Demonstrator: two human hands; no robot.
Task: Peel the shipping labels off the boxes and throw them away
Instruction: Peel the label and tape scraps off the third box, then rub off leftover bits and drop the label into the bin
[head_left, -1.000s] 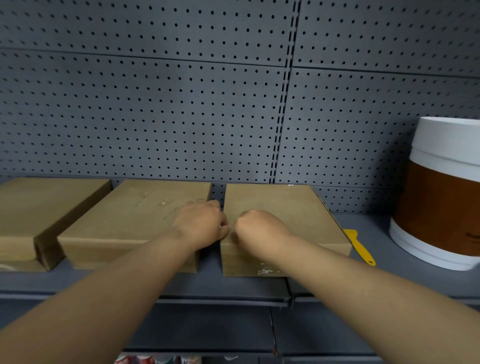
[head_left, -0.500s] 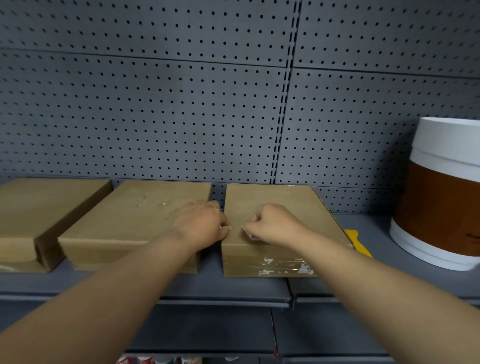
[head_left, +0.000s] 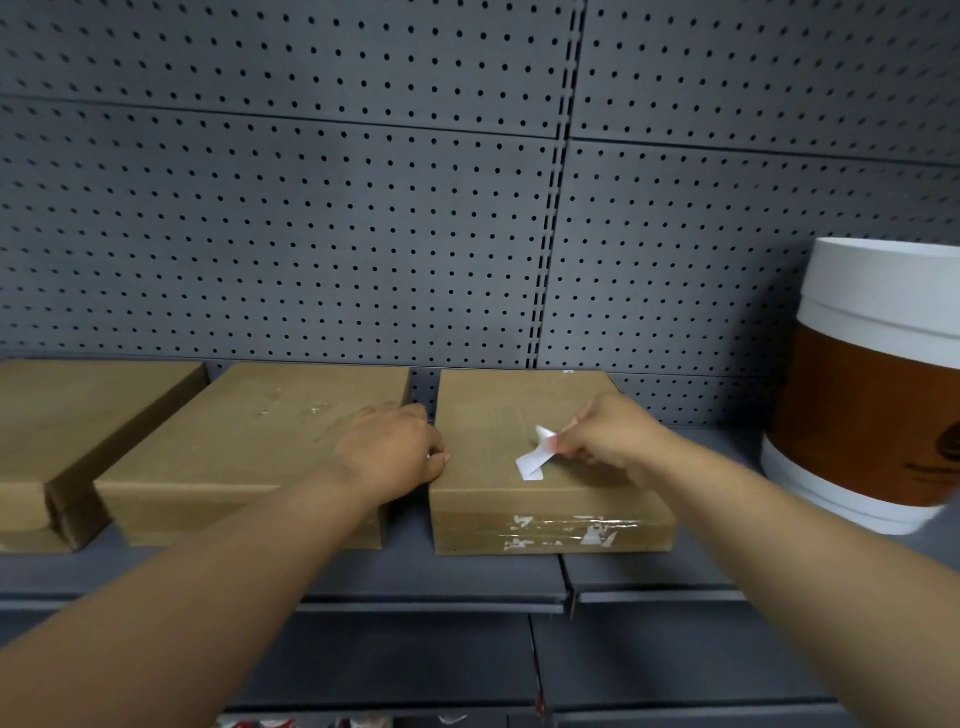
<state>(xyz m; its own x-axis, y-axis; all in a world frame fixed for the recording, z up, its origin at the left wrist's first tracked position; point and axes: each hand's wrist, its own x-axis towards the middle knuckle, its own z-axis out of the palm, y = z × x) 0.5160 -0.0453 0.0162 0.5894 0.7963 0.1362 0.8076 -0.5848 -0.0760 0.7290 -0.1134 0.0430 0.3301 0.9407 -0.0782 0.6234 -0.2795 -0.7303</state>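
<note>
Three flat cardboard boxes lie in a row on a grey shelf. On top of the right box (head_left: 498, 410) a white strip of shipping label (head_left: 535, 457) is half lifted, its lower end still stuck to the cardboard. My right hand (head_left: 610, 439) pinches the strip's upper end between thumb and fingers. My left hand (head_left: 395, 452) rests curled against the right box's left edge, over the middle box (head_left: 234, 447). Torn label scraps and clear tape (head_left: 566, 532) cling to the right box's front face. The left box (head_left: 67, 410) is partly cut off.
A large white and brown bucket (head_left: 878, 395) stands at the right end of the shelf (head_left: 415, 571). A grey pegboard wall (head_left: 363, 208) rises behind the boxes. A lower shelf with some items shows at the bottom edge.
My right hand has moved right and back, pulling a white label strip up from the right box's top. The box's taped front face has come into view. My left hand has stayed put.
</note>
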